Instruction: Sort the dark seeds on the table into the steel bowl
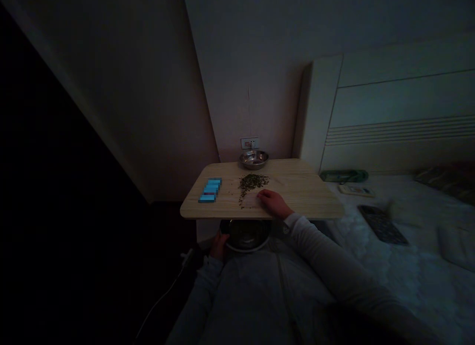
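Note:
My right hand is over the front part of the small wooden table, its fingers pinched on the edge of a pale, thin flat piece. What exactly this piece is cannot be made out in the dim light. Small dark green bits, like dried leaves or seeds, lie scattered just beyond it and along its left side. Below the table's front edge, my left hand grips the left rim of a large metal bowl at my lap. The bowl's contents are too dark to tell.
A shiny steel bowl stands at the table's back edge, under a wall socket. A phone with a lit blue screen lies at the left. On the right is a bed with a remote control and a dark flat object.

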`<state>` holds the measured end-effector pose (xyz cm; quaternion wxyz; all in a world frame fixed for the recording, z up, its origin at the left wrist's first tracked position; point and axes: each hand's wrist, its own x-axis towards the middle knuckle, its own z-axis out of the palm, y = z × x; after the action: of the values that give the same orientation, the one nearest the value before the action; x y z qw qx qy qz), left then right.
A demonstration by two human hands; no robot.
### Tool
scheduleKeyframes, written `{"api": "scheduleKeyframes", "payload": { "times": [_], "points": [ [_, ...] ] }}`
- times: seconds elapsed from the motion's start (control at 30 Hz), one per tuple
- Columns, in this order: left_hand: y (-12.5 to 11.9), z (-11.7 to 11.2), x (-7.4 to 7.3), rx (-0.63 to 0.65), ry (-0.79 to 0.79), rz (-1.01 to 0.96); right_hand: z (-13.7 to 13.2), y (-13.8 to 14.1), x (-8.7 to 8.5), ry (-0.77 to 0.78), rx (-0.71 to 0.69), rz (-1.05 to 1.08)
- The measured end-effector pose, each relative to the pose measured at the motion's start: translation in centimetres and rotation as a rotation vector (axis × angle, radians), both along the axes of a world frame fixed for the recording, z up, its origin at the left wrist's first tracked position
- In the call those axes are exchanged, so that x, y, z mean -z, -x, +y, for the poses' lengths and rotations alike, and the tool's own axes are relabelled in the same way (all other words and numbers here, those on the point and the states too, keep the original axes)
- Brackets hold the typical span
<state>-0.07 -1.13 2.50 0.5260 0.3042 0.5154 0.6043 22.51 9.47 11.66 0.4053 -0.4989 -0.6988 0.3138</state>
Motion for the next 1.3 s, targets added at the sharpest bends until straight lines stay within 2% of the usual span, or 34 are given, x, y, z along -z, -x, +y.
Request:
{"api": "scheduleKeyframes", "payload": {
  "times": [0.23, 0.37, 0.63, 0.77, 1.03, 1.3],
  "points": [
    [-0.2, -0.5, -0.1, -0.021, -0.067, 0.084, -0.2, -0.1, -0.1, 0.014, -0.031, -0.015],
    [-0.4, -0.4, -0.1, -0.007, -0.021, 0.033, -0.2, -0.2, -0.2, 0.004, -0.055, -0.022],
    [-0.3, 0.1, 0.2, 0.002, 0.008, 0.030, -0.2, 0.0, -0.4, 0.030, 0.000, -0.033],
    [0.3, 0.6, 1.0, -0.010, -0.017, 0.064, -0.1, -0.1, -0.2, 0.021, -0.017, -0.045],
    [1.2, 2.2, 3.8, -0.016, -0.030, 0.022, 0.1, -0.1, 0.1, 0.030, -0.044, -0.049],
    [1.5, 2.8, 5.1, 0.004, -0.003, 0.034, 0.0, -0.1, -0.2, 0.012, -0.047, -0.083]
  ]
}}
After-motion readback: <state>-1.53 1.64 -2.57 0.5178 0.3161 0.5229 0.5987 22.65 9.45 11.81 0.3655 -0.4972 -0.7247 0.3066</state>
